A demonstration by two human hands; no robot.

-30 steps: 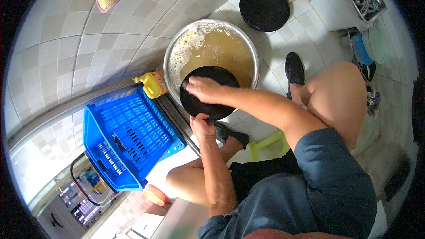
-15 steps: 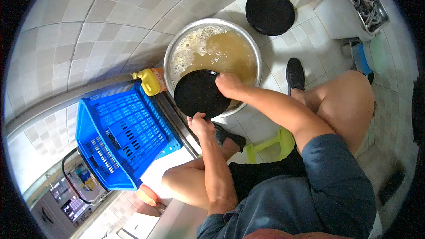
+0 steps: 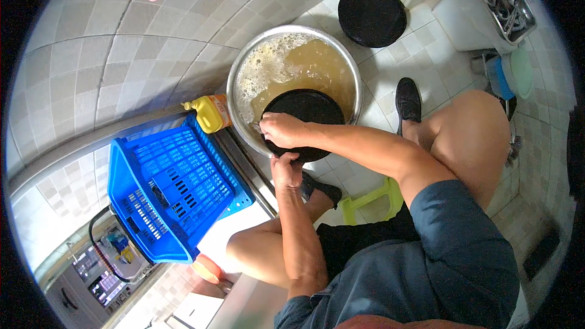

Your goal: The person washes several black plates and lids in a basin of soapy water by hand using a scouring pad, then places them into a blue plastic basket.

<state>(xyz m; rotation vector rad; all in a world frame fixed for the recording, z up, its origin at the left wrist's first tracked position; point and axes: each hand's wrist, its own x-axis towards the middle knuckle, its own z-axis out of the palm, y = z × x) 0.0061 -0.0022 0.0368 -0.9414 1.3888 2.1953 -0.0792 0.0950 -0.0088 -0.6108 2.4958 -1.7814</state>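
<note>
A round black tray [image 3: 311, 107] is held tilted over the near side of a wide metal basin [image 3: 355, 85] of cloudy, foamy water. My left hand [image 3: 286, 169] grips the tray's near edge, thumb on top. Across the tray's upper face reaches my right hand [image 3: 282, 130], its fingers curled at the left rim. Whatever those fingers hold is mostly hidden; a small greyish bit shows at the fingertips.
Beyond the basin another round black tray [image 3: 372, 17] lies on the tiled floor. To the left stand a yellow bottle [image 3: 210, 116] and a blue plastic crate [image 3: 177, 183]. A light-green stool [image 3: 372, 202] is below me. Metal utensils fill a container [image 3: 510, 15] at far right.
The tray has shifted to the right and slightly away from me, with my left hand following. My right hand has left the tray's right edge and crossed to its left rim.
</note>
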